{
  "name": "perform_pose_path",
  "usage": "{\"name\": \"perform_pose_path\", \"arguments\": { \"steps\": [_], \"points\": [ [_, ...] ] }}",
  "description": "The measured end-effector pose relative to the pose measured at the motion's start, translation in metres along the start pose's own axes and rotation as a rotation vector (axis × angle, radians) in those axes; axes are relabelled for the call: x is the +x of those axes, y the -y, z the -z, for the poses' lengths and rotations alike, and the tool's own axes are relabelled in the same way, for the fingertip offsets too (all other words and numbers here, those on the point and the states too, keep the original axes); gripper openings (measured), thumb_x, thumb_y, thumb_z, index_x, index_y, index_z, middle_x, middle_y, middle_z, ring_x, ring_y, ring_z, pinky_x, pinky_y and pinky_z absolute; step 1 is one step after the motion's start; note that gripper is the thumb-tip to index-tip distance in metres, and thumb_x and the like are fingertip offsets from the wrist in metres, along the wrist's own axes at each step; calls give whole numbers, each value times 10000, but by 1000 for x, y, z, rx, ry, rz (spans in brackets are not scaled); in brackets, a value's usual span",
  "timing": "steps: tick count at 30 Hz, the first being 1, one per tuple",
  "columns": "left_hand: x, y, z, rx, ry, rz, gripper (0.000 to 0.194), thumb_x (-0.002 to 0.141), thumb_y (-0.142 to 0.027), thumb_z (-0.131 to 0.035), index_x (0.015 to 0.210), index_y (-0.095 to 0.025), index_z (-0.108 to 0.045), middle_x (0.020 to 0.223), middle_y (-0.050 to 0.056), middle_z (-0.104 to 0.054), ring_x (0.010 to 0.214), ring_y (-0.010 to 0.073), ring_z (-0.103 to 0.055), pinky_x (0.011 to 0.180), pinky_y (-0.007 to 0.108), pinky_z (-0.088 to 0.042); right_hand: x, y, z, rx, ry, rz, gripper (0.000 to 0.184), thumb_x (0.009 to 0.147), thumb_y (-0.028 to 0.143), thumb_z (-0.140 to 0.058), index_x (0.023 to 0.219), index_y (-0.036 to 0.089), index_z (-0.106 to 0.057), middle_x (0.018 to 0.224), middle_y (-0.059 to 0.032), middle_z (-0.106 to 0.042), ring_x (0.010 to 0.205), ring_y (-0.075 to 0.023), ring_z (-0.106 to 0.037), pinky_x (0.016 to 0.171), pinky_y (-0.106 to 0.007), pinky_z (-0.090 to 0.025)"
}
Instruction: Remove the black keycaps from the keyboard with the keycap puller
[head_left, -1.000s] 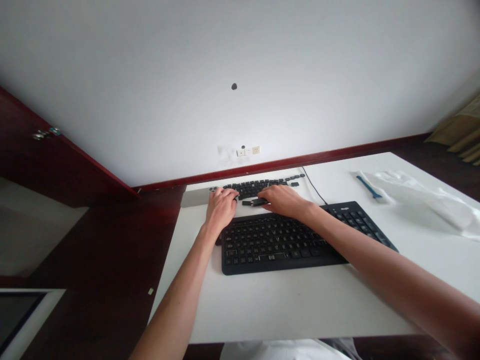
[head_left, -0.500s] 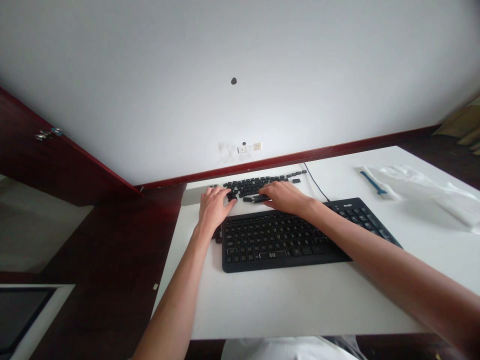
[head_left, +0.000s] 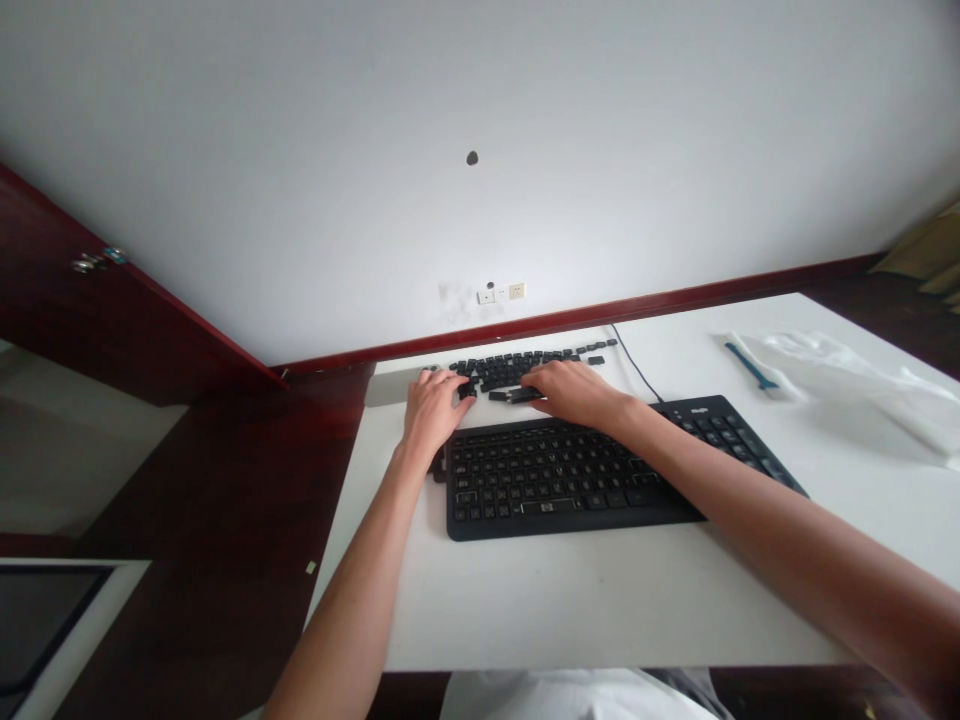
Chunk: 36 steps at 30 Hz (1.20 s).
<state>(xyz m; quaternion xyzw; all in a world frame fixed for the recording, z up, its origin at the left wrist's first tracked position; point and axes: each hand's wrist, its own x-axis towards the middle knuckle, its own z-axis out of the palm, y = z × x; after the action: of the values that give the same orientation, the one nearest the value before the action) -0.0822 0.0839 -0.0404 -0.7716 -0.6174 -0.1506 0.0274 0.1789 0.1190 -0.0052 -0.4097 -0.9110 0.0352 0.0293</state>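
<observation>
Loose black keycaps (head_left: 506,372) lie in rows on the white table (head_left: 600,600), just beyond a black keyboard (head_left: 540,475). At the left end of the rows is my left hand (head_left: 436,402), its thumb and fingers apart around a few caps. My right hand (head_left: 571,390) rests low over the right part of the rows, palm down with thumb apart from the fingers. Close to that thumb lie long black keycaps (head_left: 514,396). What my right fingertips touch is hidden under the hand. Dark keycaps also show beside the keyboard's left edge, partly behind my left wrist.
A blue-handled brush (head_left: 751,367) lies at the right, beside a crumpled clear plastic bag (head_left: 862,390). The keyboard's cable (head_left: 637,370) runs to the far table edge. Beyond stands a wall with sockets (head_left: 501,294); a red door (head_left: 97,300) is at the left.
My left hand has shifted very slightly beside the keycaps. My right hand stays in nearly the same place; the whole view has moved a little.
</observation>
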Motion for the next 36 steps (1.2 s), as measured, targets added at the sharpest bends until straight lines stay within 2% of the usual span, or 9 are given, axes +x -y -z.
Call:
{"name": "perform_pose_path", "arguments": {
  "steps": [12,21,36],
  "points": [
    [-2,10,1,-22,-52,1,354,887,-364,-815,1220,-262,-750,1262,39,-731,1146,299,-578,979,431,-455,-1,-1,0,-16,-5,6,225,922,221,-691,1131,180,-764,1079,-124,-791,913,-295,-757,665,-318,-492],
    [-2,13,-1,-31,-59,17,304,894,-376,-803,1175,-261,-778,1229,58,-742,1129,317,-592,954,449,-461,-1,-1,1,-18,-4,12,218,931,225,-684,1128,174,-763,1076,-128,-794,918,-304,-759,650,-322,-479],
    [-1,14,-4,-66,-47,19,311,906,-361,-796,1198,-263,-752,1238,49,-751,1140,303,-624,955,444,-476,-2,0,2,-9,-14,18,235,929,232,-693,1145,168,-759,1081,-139,-790,902,-293,-755,662,-321,-487]
  ]
}}
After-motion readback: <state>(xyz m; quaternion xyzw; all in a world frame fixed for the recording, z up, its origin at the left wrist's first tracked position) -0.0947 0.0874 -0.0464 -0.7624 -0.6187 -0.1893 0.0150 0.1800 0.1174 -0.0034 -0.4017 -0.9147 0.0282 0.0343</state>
